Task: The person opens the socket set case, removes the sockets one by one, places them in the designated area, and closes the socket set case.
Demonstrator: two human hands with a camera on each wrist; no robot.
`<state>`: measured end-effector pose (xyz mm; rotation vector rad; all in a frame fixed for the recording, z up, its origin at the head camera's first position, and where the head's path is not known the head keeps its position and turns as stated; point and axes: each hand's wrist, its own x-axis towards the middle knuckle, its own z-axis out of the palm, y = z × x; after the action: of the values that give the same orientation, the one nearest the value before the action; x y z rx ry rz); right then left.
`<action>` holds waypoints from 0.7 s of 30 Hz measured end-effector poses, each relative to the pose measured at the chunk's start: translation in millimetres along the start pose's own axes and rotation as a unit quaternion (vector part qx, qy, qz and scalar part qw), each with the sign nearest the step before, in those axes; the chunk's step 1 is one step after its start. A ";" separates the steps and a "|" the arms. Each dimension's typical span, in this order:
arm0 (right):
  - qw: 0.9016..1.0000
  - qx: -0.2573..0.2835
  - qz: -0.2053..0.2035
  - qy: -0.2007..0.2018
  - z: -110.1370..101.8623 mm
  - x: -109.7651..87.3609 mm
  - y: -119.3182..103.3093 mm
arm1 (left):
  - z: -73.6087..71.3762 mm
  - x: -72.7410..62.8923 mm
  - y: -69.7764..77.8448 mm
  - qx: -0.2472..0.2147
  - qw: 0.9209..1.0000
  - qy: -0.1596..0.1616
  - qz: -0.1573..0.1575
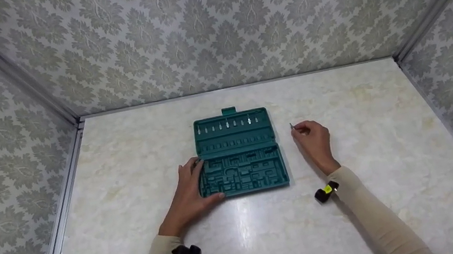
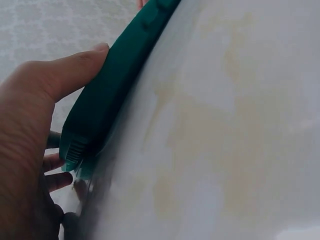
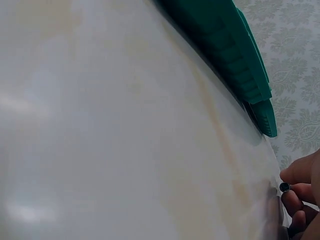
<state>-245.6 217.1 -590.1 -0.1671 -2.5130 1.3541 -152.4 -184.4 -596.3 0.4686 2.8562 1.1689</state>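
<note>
A green plastic tool case (image 1: 254, 171) lies opened flat on the table, its lid half away from the person. My left hand (image 1: 191, 193) grips the near left corner of the case, thumb along the front edge and fingers round the left side. In the left wrist view the thumb (image 2: 80, 70) presses the case's side wall. My right hand (image 1: 315, 139), to the right of the case, pinches a small screwdriver bit (image 1: 291, 126) between thumb and fingertips. The right wrist view shows its dark round end (image 3: 284, 187). A row of silver bits (image 1: 227, 124) stands in the lid half.
Moulded slots fill the near half of the case, and a second row of slots (image 1: 235, 143) runs along the lid half. A latch tab (image 1: 229, 111) sticks out at the far edge. Patterned walls (image 1: 223, 35) enclose the marbled table (image 1: 126, 166) at the back and sides.
</note>
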 end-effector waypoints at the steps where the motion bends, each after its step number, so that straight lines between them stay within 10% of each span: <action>1: 1.000 -0.001 -0.002 0.002 1.0 -0.5 0.1 | 0.8 -0.4 -0.6 -0.003 1.000 0.002 -0.004; 21: 0.997 -0.020 -0.012 0.072 24.0 -7.9 -8.0 | 4.9 -1.9 -0.9 -0.001 1.000 0.012 -0.017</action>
<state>-244.9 191.7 -597.4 -0.2330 -2.4153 1.2379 -150.2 -182.2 -600.5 0.4071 2.8707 1.1788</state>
